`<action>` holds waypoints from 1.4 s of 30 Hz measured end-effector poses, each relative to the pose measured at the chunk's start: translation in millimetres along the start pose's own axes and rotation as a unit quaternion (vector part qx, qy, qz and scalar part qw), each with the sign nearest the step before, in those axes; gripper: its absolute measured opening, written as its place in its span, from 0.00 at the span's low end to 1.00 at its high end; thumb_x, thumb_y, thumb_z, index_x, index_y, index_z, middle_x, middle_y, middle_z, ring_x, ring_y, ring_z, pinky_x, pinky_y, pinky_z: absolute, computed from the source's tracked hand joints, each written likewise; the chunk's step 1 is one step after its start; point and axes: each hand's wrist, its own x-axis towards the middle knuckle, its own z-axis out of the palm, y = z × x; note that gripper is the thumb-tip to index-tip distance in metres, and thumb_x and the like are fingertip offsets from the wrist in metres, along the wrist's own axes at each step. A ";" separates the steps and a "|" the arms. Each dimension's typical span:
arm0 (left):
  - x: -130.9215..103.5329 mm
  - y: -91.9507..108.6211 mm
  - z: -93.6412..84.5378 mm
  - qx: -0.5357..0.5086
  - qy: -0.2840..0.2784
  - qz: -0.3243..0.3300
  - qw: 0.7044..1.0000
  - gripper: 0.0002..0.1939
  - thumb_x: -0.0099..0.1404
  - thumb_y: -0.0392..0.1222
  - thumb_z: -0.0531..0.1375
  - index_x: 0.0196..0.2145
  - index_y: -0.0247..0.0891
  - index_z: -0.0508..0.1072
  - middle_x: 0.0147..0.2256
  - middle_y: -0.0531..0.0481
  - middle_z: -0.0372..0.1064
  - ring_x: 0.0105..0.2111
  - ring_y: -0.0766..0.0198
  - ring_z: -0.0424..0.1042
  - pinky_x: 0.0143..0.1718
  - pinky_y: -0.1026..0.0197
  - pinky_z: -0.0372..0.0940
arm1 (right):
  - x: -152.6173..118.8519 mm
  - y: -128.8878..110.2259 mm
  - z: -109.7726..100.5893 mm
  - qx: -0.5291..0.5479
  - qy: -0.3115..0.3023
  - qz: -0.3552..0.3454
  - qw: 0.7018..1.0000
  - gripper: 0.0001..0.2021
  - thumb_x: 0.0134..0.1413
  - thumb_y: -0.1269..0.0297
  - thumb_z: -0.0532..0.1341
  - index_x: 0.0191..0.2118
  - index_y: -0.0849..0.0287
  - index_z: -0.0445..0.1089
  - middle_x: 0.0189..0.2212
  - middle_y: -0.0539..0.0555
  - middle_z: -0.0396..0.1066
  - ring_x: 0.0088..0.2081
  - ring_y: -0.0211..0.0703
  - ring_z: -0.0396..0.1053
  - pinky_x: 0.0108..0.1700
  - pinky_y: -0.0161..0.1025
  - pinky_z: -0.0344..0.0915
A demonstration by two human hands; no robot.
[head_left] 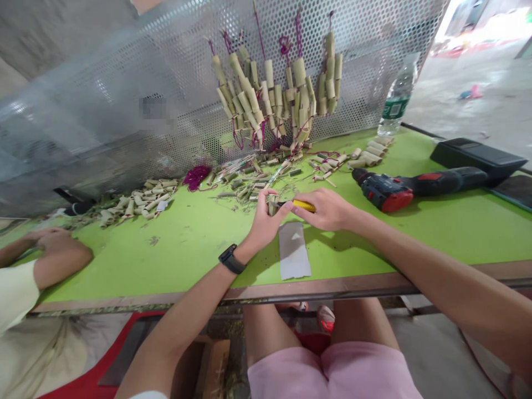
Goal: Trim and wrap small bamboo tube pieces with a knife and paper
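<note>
a clear plastic bottle [394, 107] stands by the far right corner of the green table [166, 260], how full you cannot tell; your left hand [268, 215] pinches a short bamboo piece [272, 206] above the table, in from the near edge; your right hand [326, 209] grips a yellow-handled tool [305, 205], its dark tip at that piece; a flat pale strip [294, 252] lies nearer the front edge; a drill [386, 191] lies to your right; smooth hollow tubes [299, 72] hang along the far edge before a perforated metal panel [178, 138].
</note>
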 end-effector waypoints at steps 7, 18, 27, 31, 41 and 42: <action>1.5 0.1 1.8 -0.027 0.010 0.010 1.000 0.30 0.65 0.59 0.76 0.46 0.46 0.61 0.28 0.64 0.57 0.21 0.73 0.54 0.23 0.68 0.52 | 0.5 -2.8 1.6 0.001 0.021 0.002 1.000 0.21 0.70 0.46 0.53 0.30 0.55 0.66 0.22 0.50 0.64 0.25 0.40 0.54 0.33 0.42 0.47; 2.1 1.7 6.9 -0.089 0.018 -0.067 0.994 0.36 0.59 0.61 0.79 0.47 0.47 0.58 0.20 0.71 0.53 0.15 0.74 0.52 0.19 0.69 0.44 | -1.7 -6.9 4.8 -0.064 0.079 0.018 0.995 0.20 0.69 0.47 0.57 0.31 0.55 0.74 0.24 0.53 0.71 0.26 0.42 0.56 0.33 0.42 0.47; 2.2 -0.6 8.1 -0.121 0.037 -0.089 0.988 0.35 0.60 0.57 0.79 0.45 0.47 0.58 0.21 0.70 0.56 0.15 0.75 0.53 0.19 0.70 0.45 | -0.7 -12.8 7.2 -0.113 0.065 0.054 0.990 0.20 0.67 0.48 0.58 0.37 0.55 0.82 0.28 0.56 0.78 0.28 0.45 0.63 0.33 0.43 0.47; 3.5 -0.7 10.5 -0.125 0.060 -0.104 0.985 0.37 0.57 0.59 0.80 0.44 0.47 0.58 0.21 0.71 0.54 0.14 0.76 0.51 0.18 0.70 0.44 | 1.3 -12.5 7.7 -0.124 0.064 0.065 0.988 0.20 0.68 0.48 0.57 0.38 0.54 0.83 0.29 0.56 0.79 0.28 0.46 0.64 0.33 0.43 0.48; 8.3 9.0 6.9 -0.140 0.032 -0.156 0.977 0.36 0.55 0.57 0.82 0.40 0.45 0.59 0.23 0.69 0.50 0.16 0.78 0.49 0.18 0.70 0.42 | 1.5 -6.1 10.5 -0.174 0.085 0.047 0.980 0.23 0.71 0.46 0.56 0.48 0.55 0.82 0.37 0.61 0.83 0.35 0.53 0.72 0.32 0.43 0.47; 8.1 9.0 5.6 -0.131 0.035 -0.151 0.979 0.36 0.56 0.56 0.82 0.41 0.45 0.59 0.23 0.69 0.50 0.16 0.77 0.50 0.18 0.70 0.43 | 2.0 -5.4 10.6 -0.173 0.091 0.049 0.980 0.23 0.71 0.46 0.55 0.49 0.56 0.82 0.38 0.62 0.83 0.35 0.53 0.72 0.33 0.43 0.48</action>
